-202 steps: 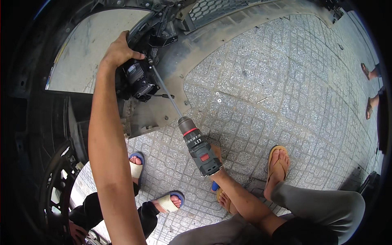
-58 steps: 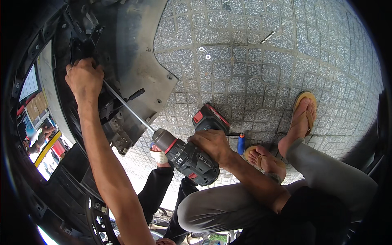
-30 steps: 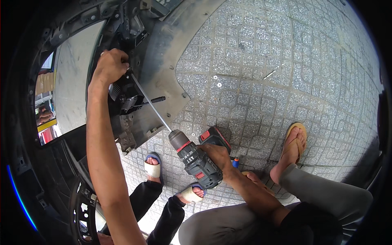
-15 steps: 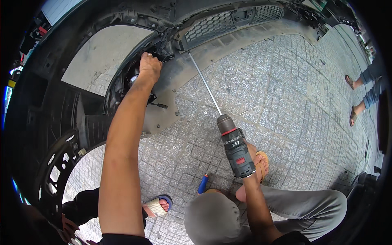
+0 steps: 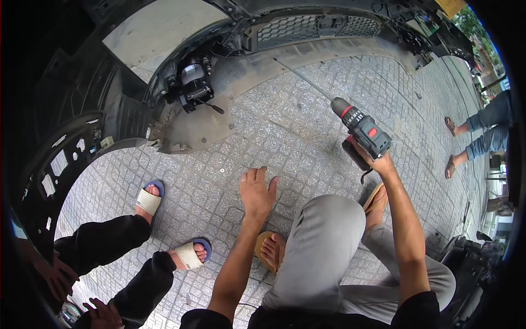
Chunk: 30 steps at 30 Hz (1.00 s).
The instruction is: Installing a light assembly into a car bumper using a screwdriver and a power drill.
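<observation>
Between the right hand (image 5: 378, 160) gripping the drill (image 5: 368, 131) and the left hand (image 5: 256, 193), paving (image 5: 309, 159) offered passage; ahead-left of the grip the long bit (image 5: 304, 80) obstructed, behind-left a gray-trousered knee (image 5: 331, 219).

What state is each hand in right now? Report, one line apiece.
Left hand: open, holding nothing, over the grey speckled stone paving.
Right hand: closed around the grip of the red-ringed, dark grey cordless drill.

Cordless drill (image 5: 362, 128) | dark grey, red ring | long thin bit (image 5: 304, 79) fitted, pointing up-left | above paving (image 5: 318, 156)
</observation>
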Available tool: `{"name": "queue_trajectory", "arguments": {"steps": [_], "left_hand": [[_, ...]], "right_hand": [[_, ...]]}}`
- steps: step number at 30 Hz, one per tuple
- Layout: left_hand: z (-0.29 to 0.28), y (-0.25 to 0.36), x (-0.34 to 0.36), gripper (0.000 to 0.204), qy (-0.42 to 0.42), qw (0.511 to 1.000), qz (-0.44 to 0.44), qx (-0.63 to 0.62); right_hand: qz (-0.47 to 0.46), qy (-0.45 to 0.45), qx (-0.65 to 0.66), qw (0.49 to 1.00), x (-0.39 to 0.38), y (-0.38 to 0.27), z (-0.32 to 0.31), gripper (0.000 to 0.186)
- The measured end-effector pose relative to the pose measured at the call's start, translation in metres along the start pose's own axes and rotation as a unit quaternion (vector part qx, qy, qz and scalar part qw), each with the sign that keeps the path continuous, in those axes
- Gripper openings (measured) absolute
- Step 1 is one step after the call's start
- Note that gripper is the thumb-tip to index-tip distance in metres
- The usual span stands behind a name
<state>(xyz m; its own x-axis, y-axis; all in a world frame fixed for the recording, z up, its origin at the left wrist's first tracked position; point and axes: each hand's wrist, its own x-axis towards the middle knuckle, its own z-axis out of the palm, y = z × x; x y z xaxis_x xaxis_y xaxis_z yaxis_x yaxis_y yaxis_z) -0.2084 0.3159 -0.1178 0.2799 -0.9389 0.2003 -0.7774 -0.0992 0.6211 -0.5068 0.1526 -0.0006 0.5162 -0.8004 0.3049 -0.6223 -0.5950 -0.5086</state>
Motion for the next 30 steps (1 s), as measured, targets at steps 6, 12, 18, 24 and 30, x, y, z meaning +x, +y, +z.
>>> {"name": "queue_trajectory", "arguments": {"steps": [6, 12, 18, 24, 30], "left_hand": [[-0.018, -0.075, -0.168, 0.039, -0.107, 0.986, -0.11, 0.071], [-0.001, -0.107, -0.157, 0.027, -0.044, 0.988, -0.108, 0.104], [0.006, -0.006, 0.023, 0.026, -0.112, 0.989, -0.073, 0.069], [0.003, 0.07, 0.16, 0.038, -0.39, 0.897, 0.008, 0.208], [0.054, 0.185, 0.22, 0.042, -0.413, 0.885, -0.01, 0.214]], "right_hand": [[0.013, -0.167, 0.023, 0.986, 0.052, 0.027, -0.068, 0.026], [-0.041, -0.209, 0.061, 0.975, 0.041, 0.094, -0.106, 0.026], [0.069, -0.114, 0.237, 0.962, -0.035, 0.18, -0.137, 0.027], [0.121, 0.072, 0.193, 0.971, -0.092, 0.253, -0.154, 0.037], [0.308, 0.168, 0.395, 0.849, -0.111, 0.347, -0.187, 0.031]]}}
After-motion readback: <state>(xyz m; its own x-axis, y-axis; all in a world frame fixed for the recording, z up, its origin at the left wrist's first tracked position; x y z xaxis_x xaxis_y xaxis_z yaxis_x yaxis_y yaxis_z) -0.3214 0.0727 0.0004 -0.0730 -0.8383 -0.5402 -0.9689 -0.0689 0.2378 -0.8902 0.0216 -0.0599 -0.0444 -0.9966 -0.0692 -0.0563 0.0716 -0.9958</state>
